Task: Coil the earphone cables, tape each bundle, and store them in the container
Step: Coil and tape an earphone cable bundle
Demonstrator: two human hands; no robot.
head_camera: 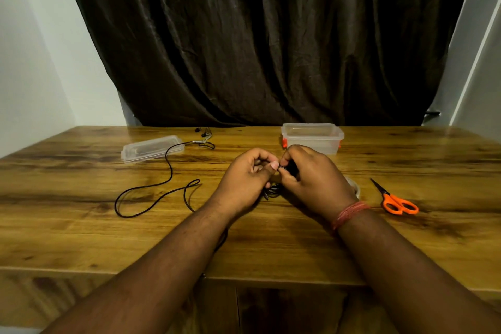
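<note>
Over the middle of the wooden table, my left hand (248, 179) and my right hand (309, 176) meet, both curled round a small black coil of earphone cable (273, 189). Loops of the coil show just below the fingers. A second black earphone cable (151, 187) lies loose on the table to the left, running back to its earbuds (204, 131). The clear plastic container (312, 138) with orange clips stands open behind my right hand. A roll of tape (355, 187) is partly hidden behind my right wrist.
The container's clear lid (151, 148) lies at the back left. Orange-handled scissors (396, 200) lie to the right of my right hand. A dark curtain hangs behind the table. The table's front edge (162, 271) runs below my forearms.
</note>
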